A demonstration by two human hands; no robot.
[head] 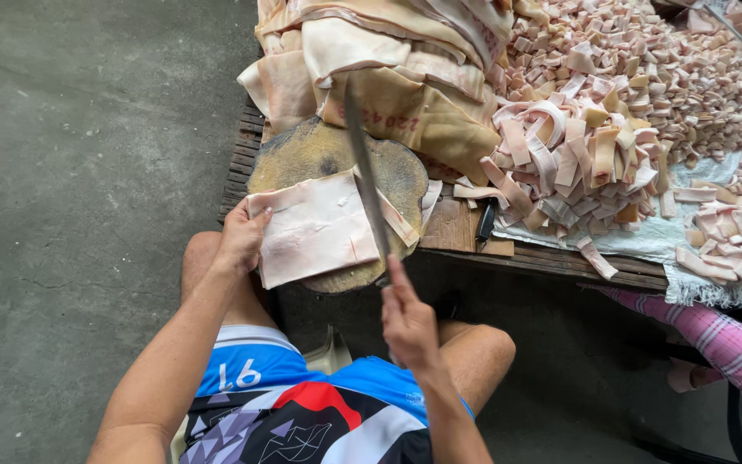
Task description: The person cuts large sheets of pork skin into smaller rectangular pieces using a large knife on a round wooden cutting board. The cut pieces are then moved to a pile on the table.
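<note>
1. Your left hand [240,239] sits at 9 o'clock of the round chopping block [302,155], fingers spread flat and pressing the left edge of the pork skin sheet [315,225]. No pinch, just pinning it down.

2. That sheet lies flat on the block, dead centre, hanging a bit past the near rim. It looks soft, floppy and greasy, so I'd guess it slides if you ease off. Heavy-ish for its size and not fragile. Best hold is where you've got it: flat on the edge farthest from the blade.

3. Your right hand [407,320] is at 6 o'clock of the block, fingers closed tight round the handle of the long knife [364,167]. The blade runs up toward 12 o'clock, across the sheet's right side, with one cut strip [398,219] lying just right of it.

4. Counts: one block, one knife, one sheet under the blade, two hands of yours. At 12 o'clock there's a stack of uncut skins [388,60], too folded to count.

5. From 1 to 3 o'clock: a heap of long strips [573,159] and a spread of small cubes [663,77], way too many to count.

6. Far right, a pink plaid sleeve [714,335] of someone else.
</note>
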